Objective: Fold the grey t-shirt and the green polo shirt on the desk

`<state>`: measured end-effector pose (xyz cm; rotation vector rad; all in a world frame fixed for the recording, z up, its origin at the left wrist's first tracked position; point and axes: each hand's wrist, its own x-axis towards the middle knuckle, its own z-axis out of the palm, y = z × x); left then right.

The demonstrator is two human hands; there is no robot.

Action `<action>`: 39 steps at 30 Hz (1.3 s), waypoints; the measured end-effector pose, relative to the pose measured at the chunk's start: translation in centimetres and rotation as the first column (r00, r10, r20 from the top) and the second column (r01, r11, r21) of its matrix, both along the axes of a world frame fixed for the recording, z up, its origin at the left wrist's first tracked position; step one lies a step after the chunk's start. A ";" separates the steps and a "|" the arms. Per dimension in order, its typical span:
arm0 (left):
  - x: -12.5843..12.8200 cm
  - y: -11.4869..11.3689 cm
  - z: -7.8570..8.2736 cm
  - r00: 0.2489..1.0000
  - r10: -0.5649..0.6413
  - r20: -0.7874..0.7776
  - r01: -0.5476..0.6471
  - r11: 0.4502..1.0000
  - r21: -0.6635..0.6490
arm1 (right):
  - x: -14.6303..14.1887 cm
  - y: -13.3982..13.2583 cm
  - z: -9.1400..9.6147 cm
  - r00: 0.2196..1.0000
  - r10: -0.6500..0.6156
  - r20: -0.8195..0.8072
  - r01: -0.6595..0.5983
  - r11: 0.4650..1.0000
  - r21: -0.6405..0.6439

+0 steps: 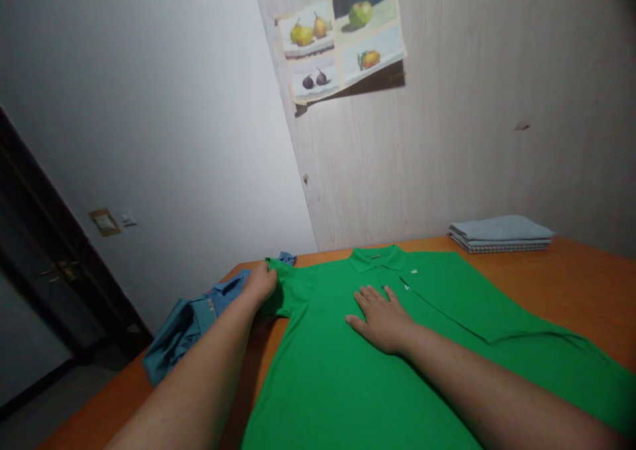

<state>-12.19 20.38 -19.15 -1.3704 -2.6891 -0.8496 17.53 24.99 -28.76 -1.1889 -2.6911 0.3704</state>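
Observation:
A green polo shirt (348, 370) lies spread face up on the orange wooden table (596, 284), collar toward the far wall. My left hand (261, 283) is closed on the shirt's left sleeve at its edge. My right hand (380, 317) lies flat on the chest of the shirt just below the collar, fingers stretched out and slightly apart. The shirt's right side is folded over toward the middle, making a diagonal crease.
A crumpled blue garment (189, 327) lies at the table's left edge, next to my left hand. A stack of folded cloths (499, 232) sits at the back right against the wall. A fruit picture (340, 39) hangs above. A dark door (44, 271) stands at the left.

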 end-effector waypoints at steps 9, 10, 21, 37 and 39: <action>3.4 1.8 2.0 0.938 -0.140 -0.316 0.114 0.988 -0.101 | 0.0 -0.2 0.3 1.000 0.000 -0.002 0.000 1.000 -0.009; 4.0 2.2 2.0 0.930 -0.171 -0.325 0.141 0.983 -0.113 | 0.0 -0.2 0.3 1.000 0.001 -0.001 -0.001 1.000 -0.009; 12.6 5.1 -1.7 0.870 -0.436 -0.232 0.403 0.898 -0.175 | 0.0 -0.2 0.4 1.000 0.005 -0.010 -0.005 1.000 -0.003; 8.4 3.1 -4.5 0.825 -0.460 0.327 0.421 0.888 0.186 | 0.1 -0.2 0.5 1.000 0.015 -0.027 -0.015 1.000 0.018; 6.5 1.4 -4.1 0.813 -0.452 0.366 0.389 0.891 0.235 | 0.1 -0.2 0.5 0.999 0.014 -0.030 -0.014 1.000 0.017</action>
